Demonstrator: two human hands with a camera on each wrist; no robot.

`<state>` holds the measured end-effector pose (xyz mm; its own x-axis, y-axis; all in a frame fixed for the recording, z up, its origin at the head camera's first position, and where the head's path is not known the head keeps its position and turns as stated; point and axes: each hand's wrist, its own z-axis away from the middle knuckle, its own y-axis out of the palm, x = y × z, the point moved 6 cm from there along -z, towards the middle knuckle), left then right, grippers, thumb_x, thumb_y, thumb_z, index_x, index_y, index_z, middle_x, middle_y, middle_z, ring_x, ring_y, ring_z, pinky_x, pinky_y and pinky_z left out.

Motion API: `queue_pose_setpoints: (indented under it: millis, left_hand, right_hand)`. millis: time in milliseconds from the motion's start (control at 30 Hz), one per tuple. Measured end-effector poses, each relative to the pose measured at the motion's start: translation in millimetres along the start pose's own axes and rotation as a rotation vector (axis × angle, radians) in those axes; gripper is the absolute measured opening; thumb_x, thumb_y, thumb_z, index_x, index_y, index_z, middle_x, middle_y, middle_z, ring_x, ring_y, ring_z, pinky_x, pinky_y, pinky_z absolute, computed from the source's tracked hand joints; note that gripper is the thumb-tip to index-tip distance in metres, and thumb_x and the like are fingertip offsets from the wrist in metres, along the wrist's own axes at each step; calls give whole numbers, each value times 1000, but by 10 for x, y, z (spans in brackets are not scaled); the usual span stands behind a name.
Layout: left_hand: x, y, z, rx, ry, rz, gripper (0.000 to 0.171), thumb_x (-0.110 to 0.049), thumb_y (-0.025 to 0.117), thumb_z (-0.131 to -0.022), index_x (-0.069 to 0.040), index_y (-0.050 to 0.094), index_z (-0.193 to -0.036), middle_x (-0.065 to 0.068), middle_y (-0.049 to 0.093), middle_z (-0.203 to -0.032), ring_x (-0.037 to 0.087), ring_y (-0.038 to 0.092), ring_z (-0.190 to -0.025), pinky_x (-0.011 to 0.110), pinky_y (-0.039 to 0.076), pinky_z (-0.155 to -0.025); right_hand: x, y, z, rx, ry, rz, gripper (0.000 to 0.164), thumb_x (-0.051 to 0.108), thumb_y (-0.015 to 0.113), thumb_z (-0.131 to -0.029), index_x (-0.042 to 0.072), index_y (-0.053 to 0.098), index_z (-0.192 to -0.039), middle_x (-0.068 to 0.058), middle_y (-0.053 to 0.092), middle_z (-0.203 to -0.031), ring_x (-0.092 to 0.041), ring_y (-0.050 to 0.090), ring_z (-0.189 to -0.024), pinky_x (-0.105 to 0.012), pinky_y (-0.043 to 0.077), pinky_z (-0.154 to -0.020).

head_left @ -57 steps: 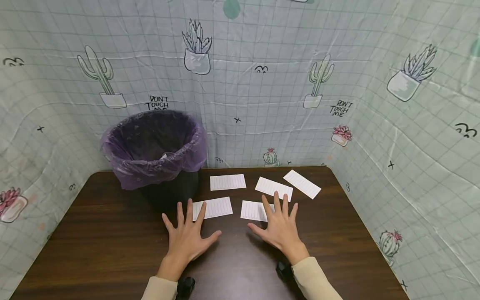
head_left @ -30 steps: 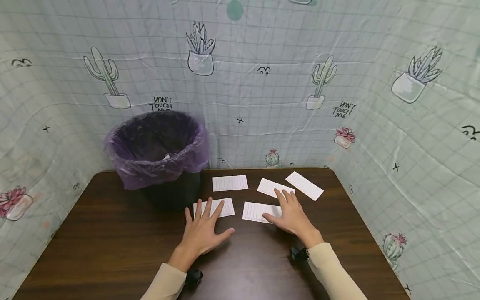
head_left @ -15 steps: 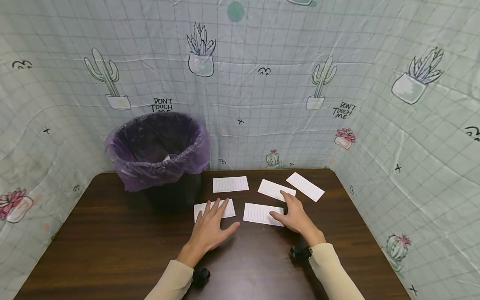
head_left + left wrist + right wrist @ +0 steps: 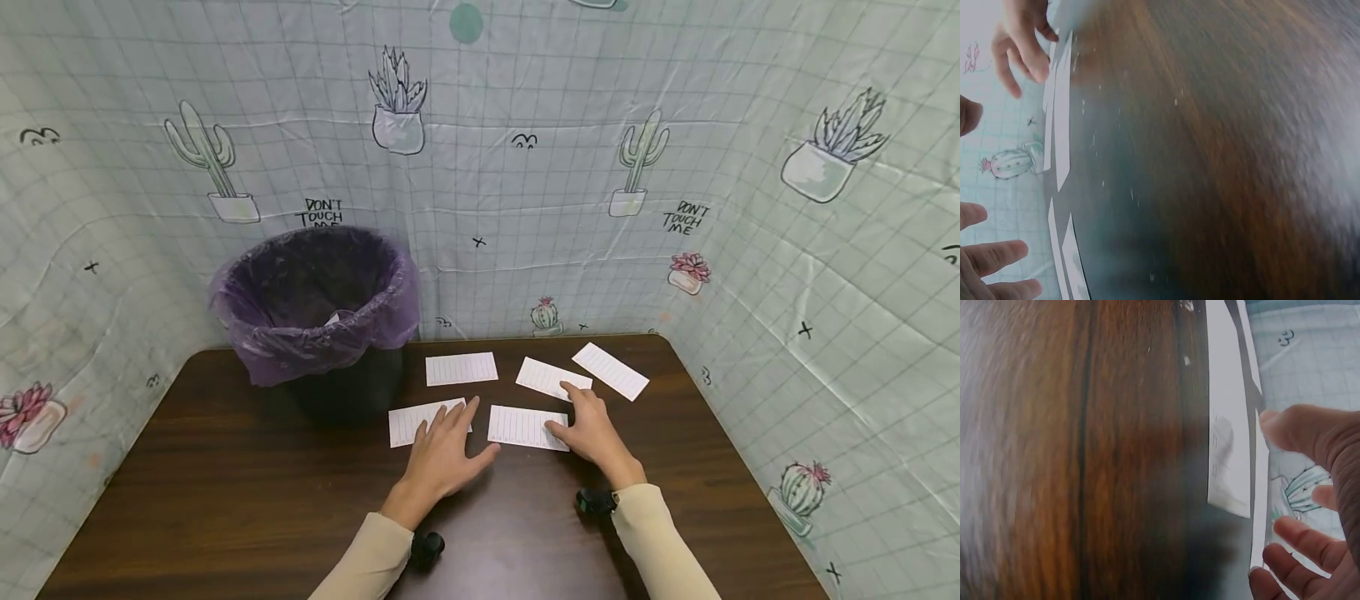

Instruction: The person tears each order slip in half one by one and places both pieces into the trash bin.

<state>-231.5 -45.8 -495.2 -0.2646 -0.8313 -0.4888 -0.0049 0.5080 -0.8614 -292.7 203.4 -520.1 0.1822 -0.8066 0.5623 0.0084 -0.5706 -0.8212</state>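
Several white paper slips with ruled lines lie flat on the table. In the head view my left hand (image 4: 442,458) hovers with fingers spread over the front-left slip (image 4: 402,423), covering its right end. My right hand (image 4: 600,433) is over the right end of the front-right slip (image 4: 517,425); its index finger reaches above the middle back slip (image 4: 542,375). In the right wrist view the thumb (image 4: 1297,425) and fingers stand apart, with nothing held. Fingers (image 4: 997,256) of the left hand show loosely spread in the left wrist view, also holding nothing.
A black bin (image 4: 352,387) lined with a purple plastic bag (image 4: 300,354) stands at the back left, something white inside. Two more slips, a back-left slip (image 4: 461,368) and a back-right slip (image 4: 611,372), lie near the far edge. A cactus-print curtain (image 4: 517,183) surrounds the table (image 4: 225,500).
My left hand has moved rightward across the front-left slip. The right hand has shifted right and drawn its fingers closer together, uncovering more of the front-right slip. The slips have not moved.
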Motion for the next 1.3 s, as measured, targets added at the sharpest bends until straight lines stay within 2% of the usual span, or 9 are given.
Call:
queue_pose_setpoints:
  millis: [133, 333, 500, 733, 900, 1100, 1300]
  left_hand:
    - [-47, 24, -7, -19, 15, 6, 79, -59, 63, -92, -17, 44, -157, 17, 53, -153, 46, 46, -142, 72, 35, -110]
    - [-79, 95, 9, -13, 21, 21, 78, -57, 62, -93, -16, 44, -156, 16, 54, -151, 45, 47, -142, 72, 37, -109]
    - [-68, 173, 57, -6, 3, 38, 78, -57, 63, -92, -16, 44, -156, 17, 55, -151, 45, 47, -142, 71, 37, -109]
    - [-46, 230, 70, -18, -2, 54, 79, -58, 64, -92, -16, 44, -156, 18, 54, -151, 46, 44, -144, 72, 34, -111]
    - [-54, 214, 58, -33, 12, 46, 79, -57, 64, -91, -16, 45, -156, 18, 55, -150, 44, 43, -146, 69, 36, -110]
    - [-48, 195, 59, -51, 23, 42, 78, -56, 64, -91, -15, 46, -155, 17, 55, -150, 45, 42, -146, 69, 37, -109]
    - [-46, 208, 81, -43, 12, 55, 77, -56, 64, -91, -17, 46, -156, 16, 53, -152, 45, 39, -148, 71, 33, -111]
  right_hand:
    - [14, 23, -16, 2, -7, -6, 72, 21, 79, -86, 0, 48, -148, -28, 57, -126, -50, 51, -120, -60, 45, -101]
    - [26, 41, -29, 3, 0, -24, 64, 19, 78, -88, -2, 53, -144, -24, 62, -117, -46, 54, -116, -58, 46, -100]
    - [19, 107, -40, -5, -10, -12, 49, 13, 73, -91, -3, 60, -135, -25, 63, -115, -48, 56, -114, -59, 46, -100]
    - [49, 110, -80, -25, -15, 3, 35, 5, 76, -86, -4, 69, -119, -23, 64, -102, -44, 58, -100, -57, 48, -91]
    - [86, 82, -95, -7, -5, 8, 28, 4, 75, -85, -4, 71, -112, -16, 61, -90, -33, 56, -86, -50, 48, -82]
    - [109, 65, -84, 42, 31, -18, 22, 7, 75, -87, -1, 72, -107, -11, 59, -87, -28, 53, -82, -43, 47, -78]
    - [129, 60, -73, 49, 24, -43, 3, 3, 73, -86, 3, 70, -86, -7, 63, -78, -20, 55, -72, -35, 48, -68]
